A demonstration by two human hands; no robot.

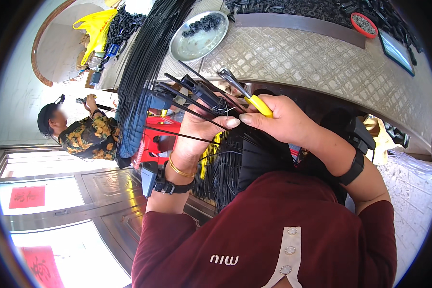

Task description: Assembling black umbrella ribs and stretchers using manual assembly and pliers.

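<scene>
My left hand (pixel 200 128) is closed around a bundle of thin black rods (pixel 207 94), which fan out to the upper left and down over my lap. Black fittings sit among the rods at their gathered part. My right hand (pixel 284 119) grips a yellow-handled tool (pixel 260 106) with a looped metal head pointing up and left. Both thumbs come close together over the bundle, where a small pale, thin piece shows; its kind I cannot make out.
A metal bowl (pixel 189 47) with black parts stands on the patterned table (pixel 293 55). Long black rods (pixel 149 53) hang over its left edge. A red dish (pixel 364 23) of small pieces is at the far right. Another person (pixel 84 129) works at the left, beside a red stool (pixel 161 137).
</scene>
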